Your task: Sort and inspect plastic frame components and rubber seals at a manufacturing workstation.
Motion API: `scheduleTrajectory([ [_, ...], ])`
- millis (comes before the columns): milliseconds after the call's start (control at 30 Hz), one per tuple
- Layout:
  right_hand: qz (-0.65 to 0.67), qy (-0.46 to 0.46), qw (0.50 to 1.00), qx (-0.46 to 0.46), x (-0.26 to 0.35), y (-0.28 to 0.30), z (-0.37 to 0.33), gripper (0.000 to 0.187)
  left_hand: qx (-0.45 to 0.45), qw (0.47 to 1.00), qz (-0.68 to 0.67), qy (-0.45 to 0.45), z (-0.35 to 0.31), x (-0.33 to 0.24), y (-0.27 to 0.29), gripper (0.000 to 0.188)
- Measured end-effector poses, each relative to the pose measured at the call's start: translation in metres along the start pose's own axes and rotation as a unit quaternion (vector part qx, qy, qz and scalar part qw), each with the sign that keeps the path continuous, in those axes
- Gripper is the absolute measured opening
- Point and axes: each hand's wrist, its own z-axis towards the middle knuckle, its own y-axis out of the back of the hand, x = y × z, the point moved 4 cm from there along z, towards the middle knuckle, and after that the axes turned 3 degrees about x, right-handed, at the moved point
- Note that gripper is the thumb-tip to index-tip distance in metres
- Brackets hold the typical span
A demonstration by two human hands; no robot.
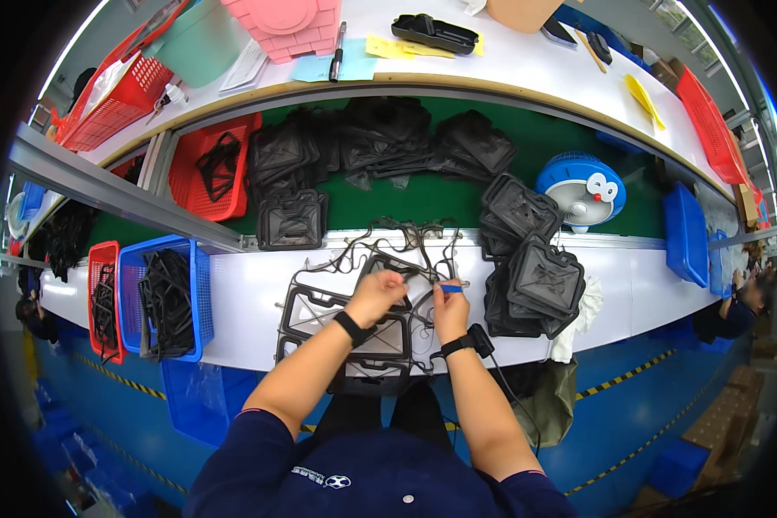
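Left hand (pixel 377 295): yours, over the flat black frames, fingers curled inward with thumb and forefinger close together. Whether they grip anything between them, you cannot tell from here. Black band (pixel 355 329) at the wrist.

Right hand (pixel 451 312): yours, just beside the left, thumb and finger pinching a small blue piece (pixel 451 289); its exact kind is unclear. The fingertip grip probably gives you fine control close to the thin edges.

Black frames (pixel 387 355): laid flat on the white counter (pixel 242 324), directly before your body, beneath and left of your hands. The nearest reaches the counter's front edge, presumably so that you need not stretch.

Thin dark strips (pixel 423 235): a loose, looping tangle beyond and between your hands, probably left lying there because it is light and in easy reach.

Right-hand stacks (pixel 544 276): black framed parts, layered flat and somewhat skewed, near your right hand; lying flat likely saves room.

Far stacks (pixel 384 129): similar dark pieces on the green surface (pixel 354 204), apparently set back to leave you working space.

Blue basket (pixel 204 302): well to your left, loosely filled with black parts; its walls keep them together.

Blue fan (pixel 580 192): beyond the right-hand stacks, its front turned roughly toward you, perhaps for air.
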Motion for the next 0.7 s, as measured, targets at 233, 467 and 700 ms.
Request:
scheduleTrajectory([
  [233, -0.079, 0.022, 0.996, -0.043, -0.030, -0.004, 0.047, 0.009, -0.125, 0.964, -0.086, -0.219, -0.126, -0.167, 0.158, 0.012],
  [467, -0.021, 0.102, 0.984, -0.145, -0.009, 0.003, 0.014, 0.011, -0.189, 0.939, 0.128, -0.257, -0.051, -0.140, 0.192, 0.012],
  [700, 0.123, -0.100, 0.985, 0.062, -0.051, -0.030, -0.073, 0.017, -0.398, 0.767, 0.461, -0.201, 0.034, -0.042, 0.196, 0.041],
])
